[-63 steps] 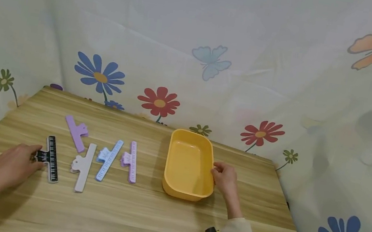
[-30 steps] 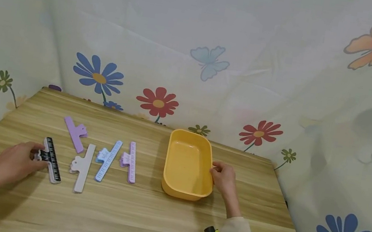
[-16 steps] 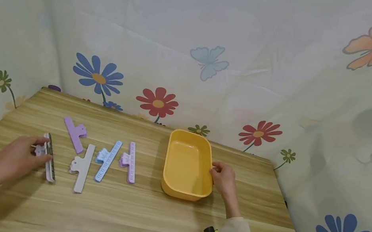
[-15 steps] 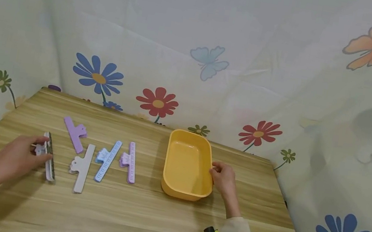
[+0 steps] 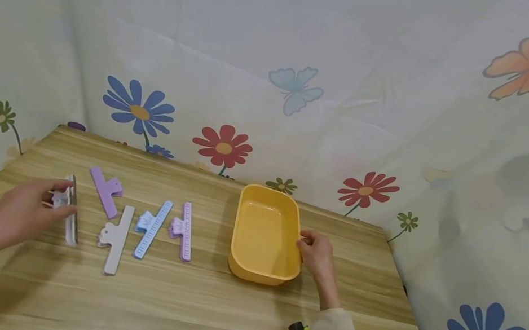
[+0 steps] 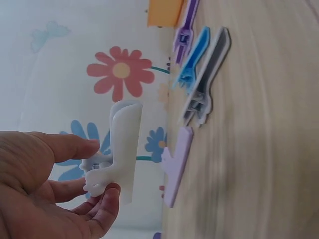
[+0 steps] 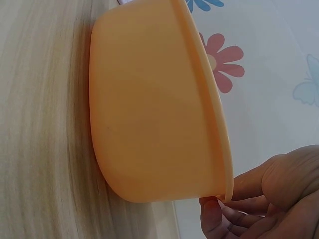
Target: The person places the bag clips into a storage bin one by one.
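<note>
Head view: we see left hand (image 5: pixel 27 209) pinching clip (image 5: pixel 71 224), long axis fore-aft; tub (image 5: pixel 265 239) well to its right, pinched by right hand (image 5: pixel 318 254).

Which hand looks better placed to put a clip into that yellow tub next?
Probably the left hand: it holds a clip above the table. The right hand pinches the yellow tub at its rim, so it seems better suited to steadying.

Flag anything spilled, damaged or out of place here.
Nothing stands out: no spill or damage shows. The tub stands upright, and the purple clip, grey clip, blue clip and lilac clip lie at differing slants, which looks ordinary. The left hand grips the fifth clip.
</note>
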Demonstrator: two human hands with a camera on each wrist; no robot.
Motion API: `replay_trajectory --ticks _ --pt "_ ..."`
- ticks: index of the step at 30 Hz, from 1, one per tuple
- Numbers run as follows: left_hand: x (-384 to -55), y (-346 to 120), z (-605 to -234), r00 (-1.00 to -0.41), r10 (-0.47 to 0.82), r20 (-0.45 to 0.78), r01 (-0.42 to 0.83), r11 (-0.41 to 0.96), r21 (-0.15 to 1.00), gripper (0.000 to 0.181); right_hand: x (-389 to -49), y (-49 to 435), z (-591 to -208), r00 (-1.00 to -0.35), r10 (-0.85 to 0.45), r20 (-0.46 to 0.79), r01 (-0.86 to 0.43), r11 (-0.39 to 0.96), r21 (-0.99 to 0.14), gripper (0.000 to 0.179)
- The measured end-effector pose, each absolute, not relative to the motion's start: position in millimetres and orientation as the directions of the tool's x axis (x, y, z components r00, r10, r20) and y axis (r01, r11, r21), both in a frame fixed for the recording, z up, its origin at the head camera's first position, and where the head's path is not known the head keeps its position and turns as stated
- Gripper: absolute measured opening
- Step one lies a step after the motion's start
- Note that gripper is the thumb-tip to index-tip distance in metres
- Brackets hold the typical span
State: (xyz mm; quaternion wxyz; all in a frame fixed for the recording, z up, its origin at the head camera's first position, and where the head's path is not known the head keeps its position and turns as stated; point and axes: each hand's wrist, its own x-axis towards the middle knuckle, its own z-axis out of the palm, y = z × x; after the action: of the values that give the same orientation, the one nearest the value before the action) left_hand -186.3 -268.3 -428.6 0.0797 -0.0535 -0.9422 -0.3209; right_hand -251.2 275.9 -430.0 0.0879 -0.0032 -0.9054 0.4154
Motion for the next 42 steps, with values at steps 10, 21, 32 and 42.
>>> replay_trajectory --ticks 10,21,32,42 --pt "-193.1 -258.2 -408.4 -0.978 0.095 0.186 0.189 0.786 0.588 0.059 -251.8 278.1 -434.2 -0.985 0.078 0.155 -0.065 0.661 -0.748 0.024" --pt "-198.2 -238.1 -393.5 -0.977 0.127 0.174 0.205 0.793 0.574 0.061 -252.7 277.9 -435.5 -0.986 0.083 0.147 -0.055 0.666 -0.744 0.025" --pt "-203.3 -210.9 -382.0 -0.973 0.149 0.175 0.226 0.763 0.605 0.061 -251.6 277.0 -432.6 -0.986 0.091 0.141 -0.047 0.660 -0.750 0.025" --pt "-209.5 -186.3 -376.6 -0.958 0.197 0.209 0.285 0.731 0.619 0.056 -251.8 274.0 -430.8 -0.985 0.092 0.143 -0.045 0.668 -0.743 0.025"
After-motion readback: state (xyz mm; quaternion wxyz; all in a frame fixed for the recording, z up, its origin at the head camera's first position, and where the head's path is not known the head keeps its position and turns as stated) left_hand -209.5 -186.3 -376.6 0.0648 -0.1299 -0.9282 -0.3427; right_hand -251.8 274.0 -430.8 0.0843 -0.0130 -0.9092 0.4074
